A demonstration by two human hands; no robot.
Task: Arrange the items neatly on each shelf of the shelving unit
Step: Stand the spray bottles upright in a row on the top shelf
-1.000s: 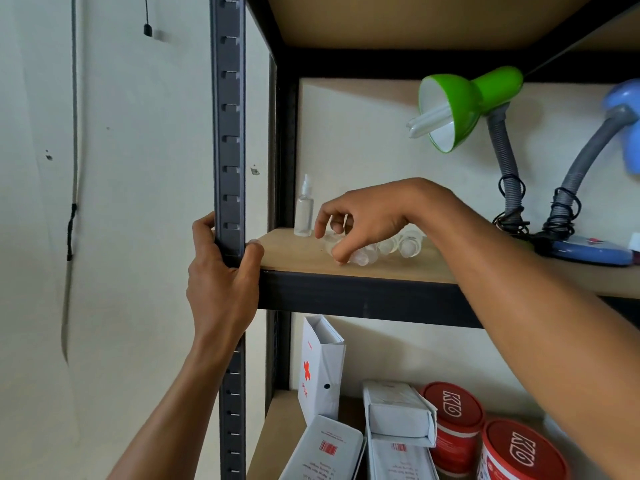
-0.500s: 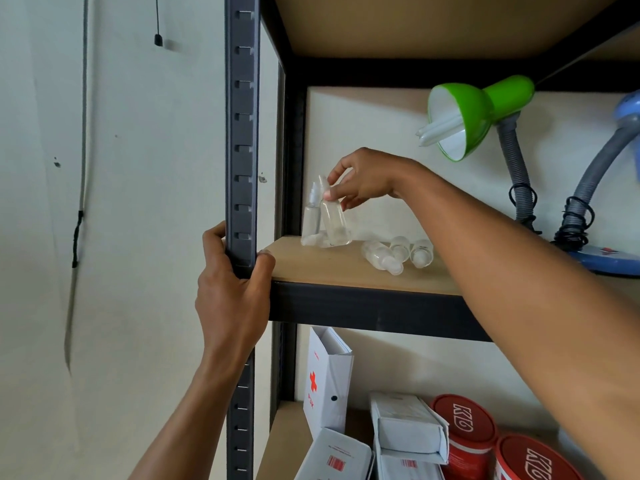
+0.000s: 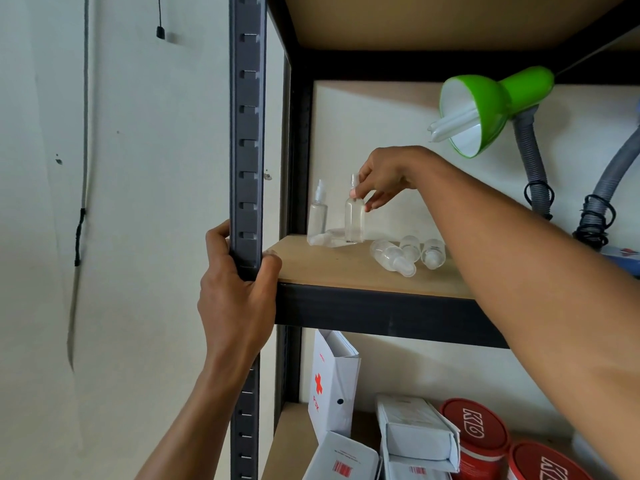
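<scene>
1. R grip (image 3: 381, 178): pinches cap of upright clear bottle (image 3: 355, 218), base on shelf (image 3: 346, 275) below grip.
2. L grip (image 3: 239, 292): clasps shelf post (image 3: 246, 133).
3. Second bottle (image 3: 317, 216) just left of held one; three lying bottles (image 3: 408, 254) below-right of R grip.

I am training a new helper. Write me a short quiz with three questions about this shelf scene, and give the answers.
1. True or false: the left hand grips the front post of the shelving unit.
2. The right hand pinches the top of: A) the green desk lamp, B) an upright spray bottle, C) a red tin.
3. Fill in: the second upright bottle stands to the ___ of the held one.
Key: 1 true; 2 B; 3 left.
</scene>
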